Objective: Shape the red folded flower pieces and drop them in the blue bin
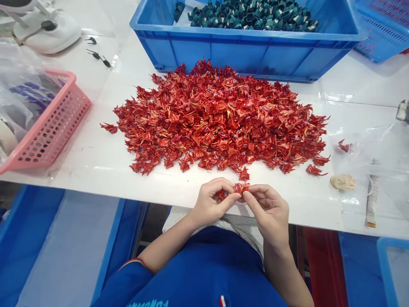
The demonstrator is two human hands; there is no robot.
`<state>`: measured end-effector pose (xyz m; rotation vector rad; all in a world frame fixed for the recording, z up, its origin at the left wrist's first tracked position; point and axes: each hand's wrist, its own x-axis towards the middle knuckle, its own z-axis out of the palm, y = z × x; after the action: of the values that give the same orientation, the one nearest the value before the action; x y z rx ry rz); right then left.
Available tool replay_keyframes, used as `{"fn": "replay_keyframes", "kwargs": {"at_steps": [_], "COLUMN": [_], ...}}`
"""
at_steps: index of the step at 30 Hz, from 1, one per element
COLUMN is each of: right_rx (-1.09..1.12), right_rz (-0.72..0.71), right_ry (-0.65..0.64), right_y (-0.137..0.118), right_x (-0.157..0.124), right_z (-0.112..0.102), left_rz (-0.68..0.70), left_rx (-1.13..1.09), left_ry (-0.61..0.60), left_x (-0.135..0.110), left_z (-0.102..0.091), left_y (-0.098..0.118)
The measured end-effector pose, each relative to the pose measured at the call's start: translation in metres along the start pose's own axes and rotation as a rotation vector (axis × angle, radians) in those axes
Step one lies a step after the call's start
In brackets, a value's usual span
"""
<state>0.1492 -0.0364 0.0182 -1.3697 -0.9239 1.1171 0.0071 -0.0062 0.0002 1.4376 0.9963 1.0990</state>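
My left hand (214, 200) and my right hand (269, 213) meet at the table's front edge, fingertips pinched on a small red ribbon piece (241, 188) between them. Another bit of red ribbon shows inside the curl of my left fingers. Just beyond my hands spreads a large heap of red ribbon pieces (223, 119), pointed at their ends, some with yellow or bluish streaks. One loose piece (243, 173) lies at the heap's near edge, close to my fingertips. My fingers hide part of the held piece.
A blue bin (243, 53) with dark green ribbon pieces stands behind the heap. At left is a pink perforated basket (60, 123) holding plastic bags. A beige lump (343, 182), a narrow strip (372, 200) and clear plastic (390, 157) lie at right.
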Motion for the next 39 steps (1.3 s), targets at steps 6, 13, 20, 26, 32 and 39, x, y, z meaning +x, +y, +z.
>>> {"fn": "replay_keyframes", "kwargs": {"at_steps": [6,13,20,26,32,39], "right_rx": [0.139,0.22,0.116,0.096,0.134,-0.287], "right_rz": [0.07,0.1,-0.021,-0.165,-0.192,-0.268], "right_ry": [-0.004,-0.062,-0.049,0.0,-0.018,0.18], "right_y": [0.005,0.02,0.019,0.032,0.034,0.014], "right_x": [-0.005,-0.006,-0.005,-0.013,-0.013,-0.003], "right_z": [0.005,0.002,-0.002,-0.001,0.003,-0.034], "left_rz": [0.106,0.211,0.399,0.447,0.422,0.172], "left_rx": [0.066,0.179,0.284,0.28,0.267,0.229], "left_ry": [0.038,0.058,0.012,0.017,0.028,0.052], "left_x": [-0.001,-0.001,-0.003,-0.005,-0.006,-0.005], "left_z": [0.002,0.002,0.004,0.007,0.005,0.0], "left_y": [0.002,0.004,-0.001,-0.004,-0.001,-0.001]}}
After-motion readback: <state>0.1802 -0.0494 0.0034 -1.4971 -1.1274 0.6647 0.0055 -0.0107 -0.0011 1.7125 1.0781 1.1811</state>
